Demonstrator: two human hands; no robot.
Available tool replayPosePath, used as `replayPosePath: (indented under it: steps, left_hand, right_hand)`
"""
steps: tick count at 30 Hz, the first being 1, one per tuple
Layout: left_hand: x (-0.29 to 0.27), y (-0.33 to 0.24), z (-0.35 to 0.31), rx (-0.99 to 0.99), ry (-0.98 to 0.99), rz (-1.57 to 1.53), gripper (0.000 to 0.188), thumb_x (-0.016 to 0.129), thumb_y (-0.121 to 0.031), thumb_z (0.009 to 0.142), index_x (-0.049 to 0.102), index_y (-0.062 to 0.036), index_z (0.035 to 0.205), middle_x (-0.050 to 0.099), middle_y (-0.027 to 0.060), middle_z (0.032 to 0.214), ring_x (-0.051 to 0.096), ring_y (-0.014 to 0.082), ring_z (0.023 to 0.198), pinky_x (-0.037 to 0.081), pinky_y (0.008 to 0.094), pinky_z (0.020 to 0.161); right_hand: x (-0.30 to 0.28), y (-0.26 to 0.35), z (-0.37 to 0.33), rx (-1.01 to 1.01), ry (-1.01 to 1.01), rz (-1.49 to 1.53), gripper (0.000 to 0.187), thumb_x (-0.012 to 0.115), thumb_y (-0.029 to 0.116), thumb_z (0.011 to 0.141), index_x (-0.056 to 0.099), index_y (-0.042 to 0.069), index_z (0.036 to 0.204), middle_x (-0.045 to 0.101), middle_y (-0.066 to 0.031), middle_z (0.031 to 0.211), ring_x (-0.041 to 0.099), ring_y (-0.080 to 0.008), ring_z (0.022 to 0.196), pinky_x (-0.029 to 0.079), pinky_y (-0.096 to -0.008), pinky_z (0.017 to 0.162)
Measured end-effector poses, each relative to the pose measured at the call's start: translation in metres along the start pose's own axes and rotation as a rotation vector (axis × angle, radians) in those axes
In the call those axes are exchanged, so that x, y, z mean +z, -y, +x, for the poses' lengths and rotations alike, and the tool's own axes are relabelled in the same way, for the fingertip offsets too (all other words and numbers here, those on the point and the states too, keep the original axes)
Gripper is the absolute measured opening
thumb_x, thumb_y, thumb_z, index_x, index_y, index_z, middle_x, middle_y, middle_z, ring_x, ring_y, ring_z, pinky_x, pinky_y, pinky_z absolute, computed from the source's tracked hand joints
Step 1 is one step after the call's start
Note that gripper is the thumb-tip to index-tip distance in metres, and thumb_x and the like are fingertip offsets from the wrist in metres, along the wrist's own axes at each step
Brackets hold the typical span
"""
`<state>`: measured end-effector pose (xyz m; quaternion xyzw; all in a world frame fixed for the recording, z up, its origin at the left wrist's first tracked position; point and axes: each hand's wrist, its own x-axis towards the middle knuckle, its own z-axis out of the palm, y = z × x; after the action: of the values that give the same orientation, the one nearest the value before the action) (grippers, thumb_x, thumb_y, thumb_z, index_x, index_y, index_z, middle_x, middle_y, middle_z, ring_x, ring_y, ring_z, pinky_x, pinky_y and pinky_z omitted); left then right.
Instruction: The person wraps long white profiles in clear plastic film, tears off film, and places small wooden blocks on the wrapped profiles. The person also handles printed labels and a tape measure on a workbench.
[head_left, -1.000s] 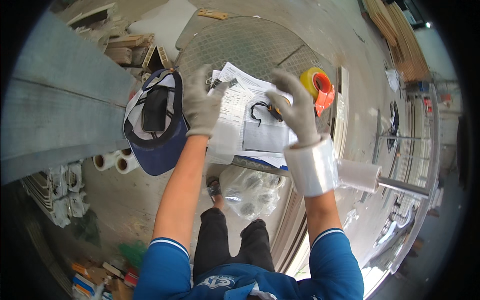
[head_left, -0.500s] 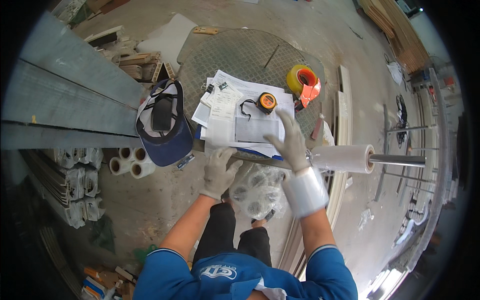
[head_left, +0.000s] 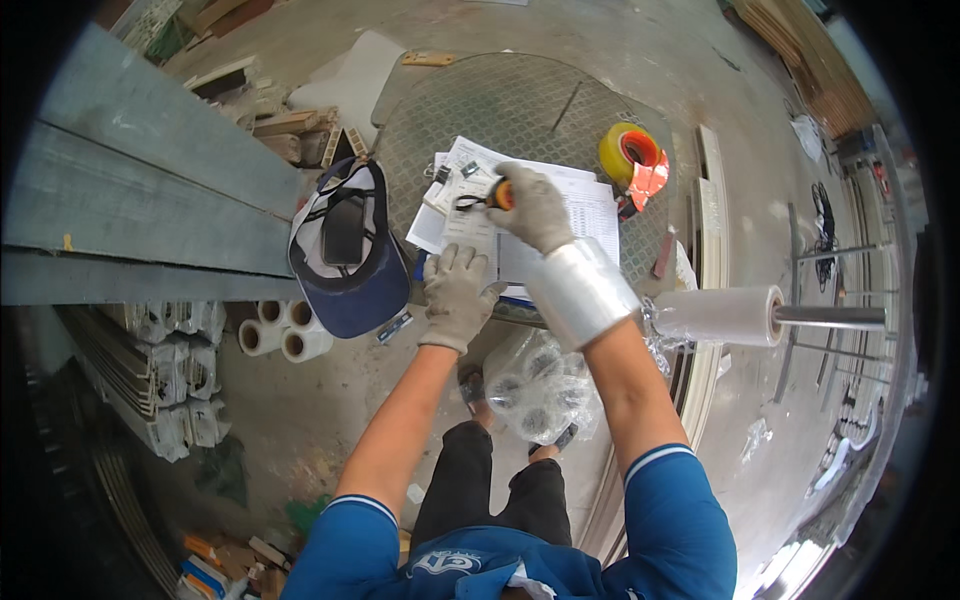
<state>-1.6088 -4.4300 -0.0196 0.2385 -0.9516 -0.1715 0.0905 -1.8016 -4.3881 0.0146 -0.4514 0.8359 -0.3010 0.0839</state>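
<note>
My gloved right hand (head_left: 535, 207) is closed around an orange and black tape measure (head_left: 502, 194), whose black strap hangs at its left. A wide band of clear plastic film (head_left: 583, 292) circles my right wrist. Fingers spread, my gloved left hand (head_left: 456, 298) lies flat on the lower edge of the papers (head_left: 585, 208). Small printed slips (head_left: 470, 178) with black binder clips lie on top of the stack. Under the papers is a blue clipboard edge, mostly hidden. All of this rests on a patterned glass tabletop (head_left: 480, 95).
Left of the papers sits a dark blue cap (head_left: 352, 303) with a phone (head_left: 343, 232) inside. Tape rolls (head_left: 622, 150) stand at the table's right. A film roll on a metal bar (head_left: 720, 314) juts out right. Grey beams (head_left: 150, 190) extend from the left; wrapped rolls (head_left: 540, 385) are below.
My right hand has moved up and left and taken hold of the tape measure. My left hand has come forward and settled on the papers. The view has shifted slightly.
</note>
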Motion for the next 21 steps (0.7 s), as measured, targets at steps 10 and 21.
replayPosePath:
  steps: [10,21]
  left_hand:
    - [-0.053,-0.133,-0.089,0.034,0.201,-0.939,0.094,0.09,-0.044,0.066,0.046,0.002,0.135,0.057,0.0165,0.126,0.059,0.0289,0.115,0.046,0.0427,0.099]
    - [0.045,-0.437,-0.308,0.389,0.65,-0.774,0.076,0.084,-0.043,0.076,0.056,0.0032,0.128,0.06,0.0209,0.125,0.062,0.0335,0.112,0.05,0.0414,0.094]
  right_hand:
    - [-0.035,-0.014,-0.114,0.103,-0.209,0.328,0.06,0.078,0.038,0.08,0.055,0.013,0.129,0.057,-0.0165,0.131,0.053,-0.0351,0.125,0.042,-0.0447,0.105]
    - [-0.227,-0.138,-0.56,0.425,-0.382,0.432,0.036,0.071,0.031,0.088,0.066,0.012,0.118,0.068,-0.0127,0.113,0.065,-0.027,0.104,0.05,-0.0389,0.091]
